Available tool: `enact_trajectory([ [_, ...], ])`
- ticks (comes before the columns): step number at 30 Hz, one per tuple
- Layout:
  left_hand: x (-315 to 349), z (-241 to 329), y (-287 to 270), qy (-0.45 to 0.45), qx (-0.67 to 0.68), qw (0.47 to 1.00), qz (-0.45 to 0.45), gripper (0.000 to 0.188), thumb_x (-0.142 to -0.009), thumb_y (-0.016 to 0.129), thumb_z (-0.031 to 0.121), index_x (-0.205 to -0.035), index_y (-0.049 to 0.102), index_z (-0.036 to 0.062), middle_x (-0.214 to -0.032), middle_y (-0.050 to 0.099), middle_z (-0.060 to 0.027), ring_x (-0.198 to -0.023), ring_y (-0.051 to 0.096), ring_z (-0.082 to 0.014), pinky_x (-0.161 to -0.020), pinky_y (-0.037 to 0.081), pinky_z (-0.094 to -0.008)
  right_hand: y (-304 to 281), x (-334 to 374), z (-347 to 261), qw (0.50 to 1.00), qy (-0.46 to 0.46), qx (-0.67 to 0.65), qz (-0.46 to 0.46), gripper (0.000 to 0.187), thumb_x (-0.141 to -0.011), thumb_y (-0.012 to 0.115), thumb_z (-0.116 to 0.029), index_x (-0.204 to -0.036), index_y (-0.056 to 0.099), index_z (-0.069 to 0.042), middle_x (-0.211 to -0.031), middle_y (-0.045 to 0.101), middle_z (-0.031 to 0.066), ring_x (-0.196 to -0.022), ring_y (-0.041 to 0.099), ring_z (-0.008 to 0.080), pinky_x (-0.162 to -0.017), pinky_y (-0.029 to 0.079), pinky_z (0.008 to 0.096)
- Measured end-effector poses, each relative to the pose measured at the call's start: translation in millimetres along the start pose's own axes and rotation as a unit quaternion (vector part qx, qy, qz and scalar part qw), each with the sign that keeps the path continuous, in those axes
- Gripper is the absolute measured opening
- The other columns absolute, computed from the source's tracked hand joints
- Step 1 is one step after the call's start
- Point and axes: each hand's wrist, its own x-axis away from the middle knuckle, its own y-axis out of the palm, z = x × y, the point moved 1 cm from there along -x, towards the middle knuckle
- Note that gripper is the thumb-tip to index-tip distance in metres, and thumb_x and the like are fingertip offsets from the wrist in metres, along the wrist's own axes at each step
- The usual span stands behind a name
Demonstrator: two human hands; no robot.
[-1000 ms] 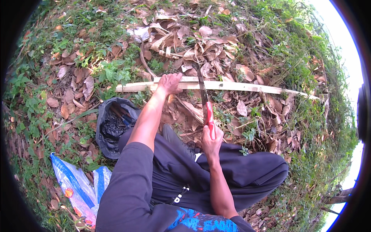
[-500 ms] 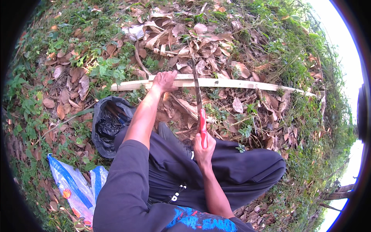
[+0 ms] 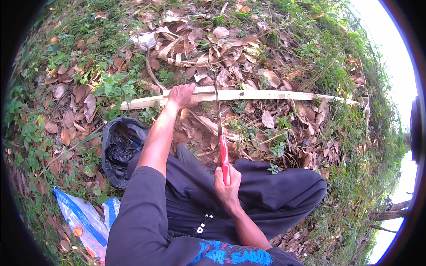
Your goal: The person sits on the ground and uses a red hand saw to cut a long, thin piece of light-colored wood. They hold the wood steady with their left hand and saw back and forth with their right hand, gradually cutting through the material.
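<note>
A long, pale wooden strip (image 3: 275,95) lies crosswise in front of me, its right end thin and reaching the grass. My left hand (image 3: 182,95) is closed over it left of centre, where a shorter pale piece of wood (image 3: 204,90) lies alongside. Closed round the red handle of a handsaw (image 3: 223,153), my right hand (image 3: 227,188) is above my lap. The narrow dark blade points away from me and crosses the wood just right of my left hand. Whether its teeth have cut in cannot be made out.
Left of my legs stands a dark bucket-like container (image 3: 111,173) lined with black plastic, with tools inside. A clear and blue plastic bag (image 3: 82,213) lies at the lower left. Dry leaves (image 3: 222,48) and green plants cover the ground. Branches (image 3: 392,212) show at the right edge.
My right hand has drawn the saw back toward me, the blade still across the wood. My left hand keeps its hold. The whole scene has shifted slightly left in view.
</note>
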Motion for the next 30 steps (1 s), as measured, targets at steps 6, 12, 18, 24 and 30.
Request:
enact_trajectory([
  [6, -4, 7, -5, 0.010, -0.003, 1.000, -0.002, 0.055, -0.071, 0.080, 0.039, -0.108, 0.053, 0.0088, -0.099, 0.070, -0.0146, -0.094, 0.070, -0.0350, -0.081, 0.056, -0.0460, 9, -78, 20, 0.993, -0.075, 0.076, 0.052, 0.018, -0.088, 0.062, -0.005, -0.073, 0.053, 0.001, -0.052, 0.047, 0.0099, -0.043, 0.046, 0.0201, -0.047, 0.039, 0.0380],
  [12, 2, -1, -2, -0.001, 0.000, 1.000, 0.003, 0.055, -0.069, 0.080, 0.039, -0.106, 0.054, 0.0083, -0.099, 0.070, -0.0153, -0.093, 0.070, -0.0356, -0.081, 0.056, -0.0470, 10, -15, 7, 0.999, -0.040, 0.028, 0.014, 0.017, -0.089, 0.062, -0.005, -0.075, 0.055, 0.002, -0.053, 0.049, 0.0103, -0.044, 0.049, 0.0174, -0.047, 0.040, 0.0374],
  [18, 1, -3, -4, -0.002, -0.002, 1.000, 0.002, 0.055, -0.069, 0.081, 0.039, -0.104, 0.054, 0.0068, -0.099, 0.069, -0.0167, -0.091, 0.070, -0.0366, -0.079, 0.056, -0.0471, 0, -3, 17, 0.999, -0.023, 0.021, 0.016, 0.019, -0.090, 0.061, -0.006, -0.074, 0.054, 0.001, -0.052, 0.047, 0.0088, -0.046, 0.048, 0.0135, -0.046, 0.038, 0.0335],
  [24, -6, 13, -11, 0.006, -0.004, 1.000, -0.010, 0.055, -0.071, 0.082, 0.038, -0.106, 0.053, 0.0073, -0.101, 0.069, -0.0157, -0.093, 0.070, -0.0359, -0.081, 0.057, -0.0464, 16, -99, 27, 0.994, -0.081, 0.056, 0.049, 0.019, -0.088, 0.061, -0.008, -0.073, 0.054, 0.002, -0.052, 0.050, 0.0122, -0.045, 0.049, 0.0182, -0.047, 0.040, 0.0374],
  [30, -1, 0, -8, -0.006, -0.010, 1.000, -0.007, 0.054, -0.070, 0.082, 0.037, -0.104, 0.055, 0.0068, -0.100, 0.069, -0.0156, -0.091, 0.070, -0.0357, -0.079, 0.057, -0.0461, 12, -18, 18, 0.996, -0.075, 0.042, 0.013, 0.014, -0.089, 0.062, -0.007, -0.079, 0.058, 0.003, -0.053, 0.055, 0.0131, -0.045, 0.059, 0.0235, -0.048, 0.045, 0.0374],
])
